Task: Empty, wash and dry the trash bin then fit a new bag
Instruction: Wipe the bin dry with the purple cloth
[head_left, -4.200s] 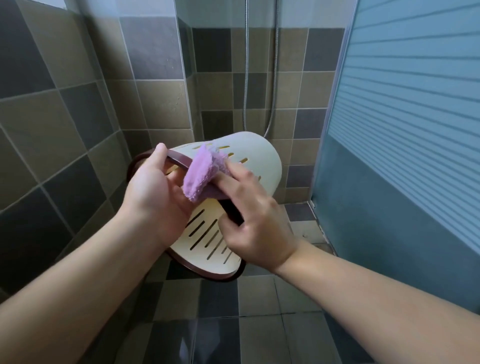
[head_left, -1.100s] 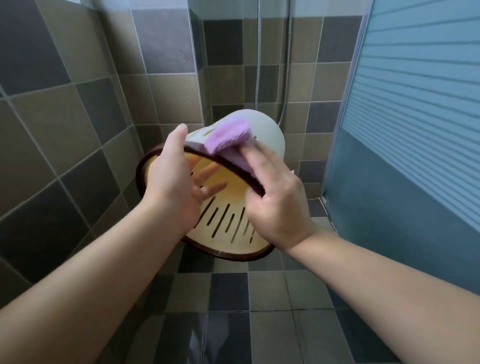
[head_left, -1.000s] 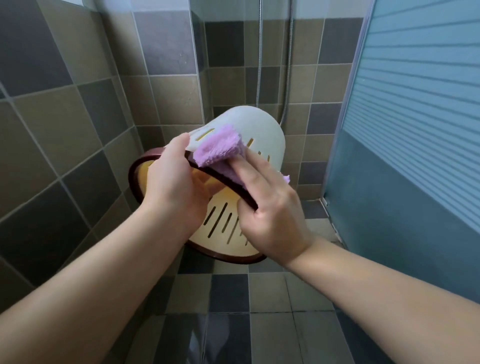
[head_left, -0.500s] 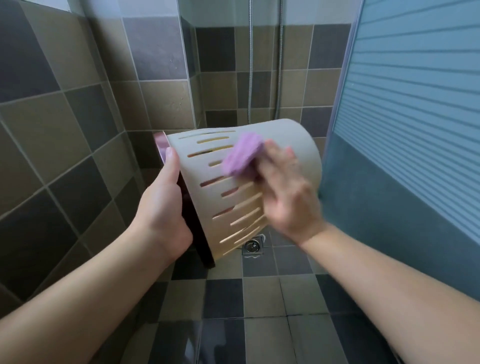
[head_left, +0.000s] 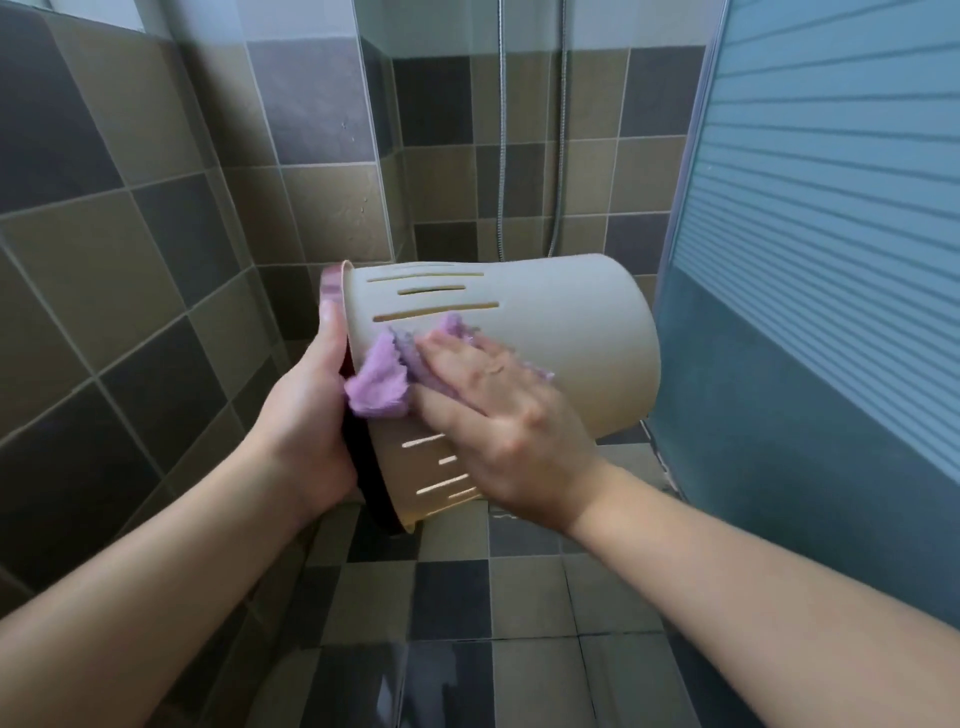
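Left hand (head_left: 306, 415) grips bin (head_left: 571, 332) rim; right hand (head_left: 498, 415) presses cloth (head_left: 376, 384) to side.

your bin (head_left: 571, 332) is smooth, matt plastic and your cloth (head_left: 376, 387) is soft, fuzzy fabric. the floor tiles (head_left: 447, 686) look glossy, the wall tiles (head_left: 104, 260) matt.

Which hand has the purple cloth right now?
The right hand: its flat fingers press the purple cloth against the side of the bin. The left hand has no cloth; it grips the bin at its dark rim.
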